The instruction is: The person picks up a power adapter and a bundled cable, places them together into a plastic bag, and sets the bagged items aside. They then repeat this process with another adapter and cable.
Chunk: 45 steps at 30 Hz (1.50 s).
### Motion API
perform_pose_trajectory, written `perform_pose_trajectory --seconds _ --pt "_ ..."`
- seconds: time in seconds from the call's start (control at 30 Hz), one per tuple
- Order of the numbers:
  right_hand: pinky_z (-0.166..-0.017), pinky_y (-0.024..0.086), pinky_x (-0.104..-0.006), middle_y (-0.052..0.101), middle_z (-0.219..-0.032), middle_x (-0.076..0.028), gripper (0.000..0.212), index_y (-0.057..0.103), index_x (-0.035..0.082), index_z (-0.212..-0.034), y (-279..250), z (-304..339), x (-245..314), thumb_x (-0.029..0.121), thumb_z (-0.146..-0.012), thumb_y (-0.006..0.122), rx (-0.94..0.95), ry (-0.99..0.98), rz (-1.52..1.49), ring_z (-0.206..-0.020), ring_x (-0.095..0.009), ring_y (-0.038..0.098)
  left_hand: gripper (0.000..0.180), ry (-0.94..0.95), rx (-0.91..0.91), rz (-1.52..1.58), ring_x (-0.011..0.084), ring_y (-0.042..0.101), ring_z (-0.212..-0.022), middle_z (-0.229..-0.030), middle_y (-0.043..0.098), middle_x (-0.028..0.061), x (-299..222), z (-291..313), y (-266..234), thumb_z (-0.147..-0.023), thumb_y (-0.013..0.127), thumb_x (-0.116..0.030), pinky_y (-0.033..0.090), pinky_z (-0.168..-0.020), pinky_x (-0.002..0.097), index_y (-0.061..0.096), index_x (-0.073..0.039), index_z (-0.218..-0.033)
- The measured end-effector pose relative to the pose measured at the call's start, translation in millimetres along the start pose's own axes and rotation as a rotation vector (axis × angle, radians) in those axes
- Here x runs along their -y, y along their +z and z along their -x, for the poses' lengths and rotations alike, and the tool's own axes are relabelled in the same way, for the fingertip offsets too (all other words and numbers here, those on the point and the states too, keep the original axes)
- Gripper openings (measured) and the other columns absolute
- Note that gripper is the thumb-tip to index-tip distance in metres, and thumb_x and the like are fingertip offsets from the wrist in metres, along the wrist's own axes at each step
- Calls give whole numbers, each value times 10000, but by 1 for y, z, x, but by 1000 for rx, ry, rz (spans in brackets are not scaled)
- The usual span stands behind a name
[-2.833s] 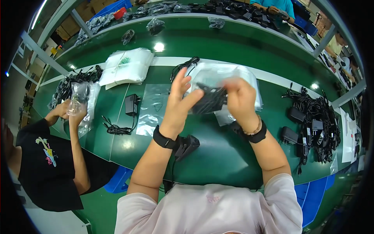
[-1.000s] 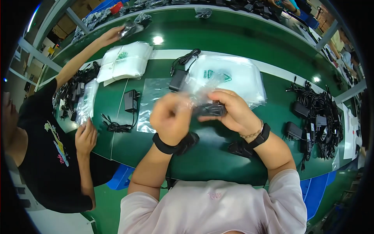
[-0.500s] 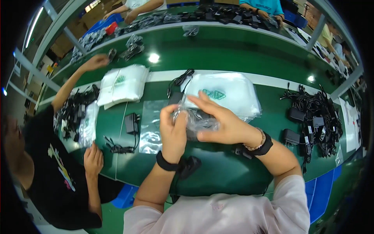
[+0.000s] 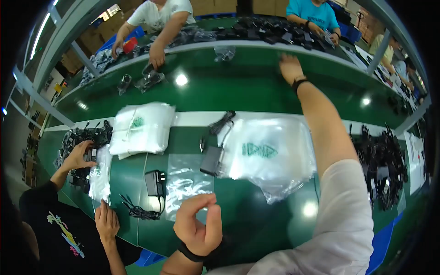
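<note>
My left hand (image 4: 199, 224) is low in the middle, its fingers curled toward the thumb, with nothing visible in it. Beside it lies a flat clear plastic bag (image 4: 189, 185). My right hand (image 4: 291, 69) is stretched far forward over the green belt (image 4: 247, 87); motion smears its fingers, so I cannot make out whether anything is in them. Between my arms rests a stack of clear bags (image 4: 261, 158) with green print. A black power adapter (image 4: 211, 160) touches its left edge, with a coiled cable (image 4: 222, 123) behind. Another adapter (image 4: 155, 183) with a bundled cord lies left of the flat bag.
At right is a heap of black adapters and cables (image 4: 382, 169). A tied bag stack (image 4: 141, 129) stands left of centre. The left co-worker's hand (image 4: 79, 157) is at another adapter pile. Across, a person's hand (image 4: 156, 57) reaches over bagged items (image 4: 149, 80) on the belt.
My hands have parted: the right went far forward, the left stayed near me. The clear bagged bundle between them is out of sight. The left co-worker's hand left the belt for the adapter pile.
</note>
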State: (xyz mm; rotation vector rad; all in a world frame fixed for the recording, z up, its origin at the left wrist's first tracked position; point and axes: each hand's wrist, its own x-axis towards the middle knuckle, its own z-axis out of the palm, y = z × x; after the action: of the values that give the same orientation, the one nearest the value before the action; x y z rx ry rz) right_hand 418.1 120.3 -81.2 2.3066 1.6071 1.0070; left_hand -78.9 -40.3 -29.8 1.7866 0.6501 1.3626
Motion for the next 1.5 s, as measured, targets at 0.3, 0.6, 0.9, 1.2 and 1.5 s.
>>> perform_pose_trajectory --seconds 0.3,0.6,0.9,1.2,1.5 --pt "-904 373 -496 575 -1096 -170 464 522 123 -1221 -112 50 -35 307 -804 610 -94 -54 -433 -1052 -321 530 150 -12 37 8 192 581 -771 -889 598 151 -2 -3 -11 -806 562 10 468 -700 272 520 37 -948" --pt "-728 483 -376 630 -868 -168 566 589 29 -1079 -194 296 -128 236 -578 750 670 26 -403 -810 -324 603 95 40 7 179 174 561 -759 -880 579 150 -27 7 7 -849 509 15 468 -701 263 517 37 -940" --pt "-693 482 -315 624 -858 -127 634 514 54 -1163 -240 342 -142 114 -581 759 283 292 -759 -776 -225 606 122 -187 186 319 142 577 -787 -926 592 126 -26 15 21 -857 532 -8 478 -702 244 521 30 -973" --pt "-682 448 -301 597 -912 -73 696 484 41 -1231 -369 269 -54 113 -598 763 -323 -125 -912 -811 -161 572 747 -165 613 570 222 474 -1122 -1251 448 139 -57 5 79 -754 719 -188 394 -937 337 290 -3 -1337" --pt "-915 393 -356 501 -1225 -159 933 300 45 -1365 -334 287 22 204 -580 778 -162 -218 -1135 -1104 -301 489 836 -91 297 855 270 372 -1239 -1354 338 162 -66 -10 84 -742 708 -393 342 -996 378 249 -54 -1353"
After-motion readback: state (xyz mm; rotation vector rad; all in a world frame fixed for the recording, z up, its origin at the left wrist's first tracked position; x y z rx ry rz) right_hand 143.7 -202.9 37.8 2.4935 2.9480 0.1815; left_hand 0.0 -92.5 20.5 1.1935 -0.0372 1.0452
